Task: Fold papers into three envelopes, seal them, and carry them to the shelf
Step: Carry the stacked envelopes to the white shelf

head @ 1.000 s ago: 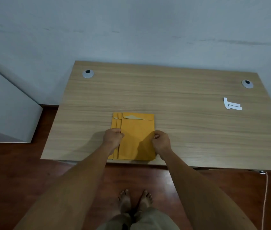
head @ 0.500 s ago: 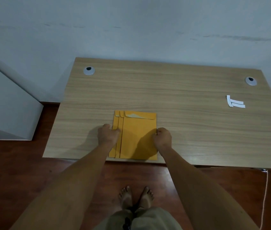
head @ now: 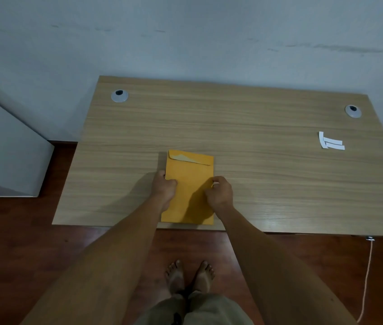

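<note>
The left hand [head: 164, 186] grips the left edge of the manila envelope stack [head: 189, 184], thumb curled over the top face and fingers tucked beneath; the right hand [head: 218, 192] pinches the right edge the same way, fingers bent round it. The stack lies near the front edge of the wooden desk [head: 256, 127], squared up so that it reads as a single envelope from above — how many lie under the top one cannot be told. Its flap [head: 189, 157] is folded down at the far end, with a pale patch showing along the fold.

The step in hand looks like gathering the sealed envelopes for the carry. The next move calls for a lift with both edges held level, so the lower envelopes do not slide out, then a turn toward the shelf, which is not in view.

Well apart, at the desk's far right, lie white peel-off strips [head: 331, 143] — likely backing from the flaps. Two cable grommets [head: 119, 95] sit at the far corners. No writing or brand is legible anywhere.
</note>
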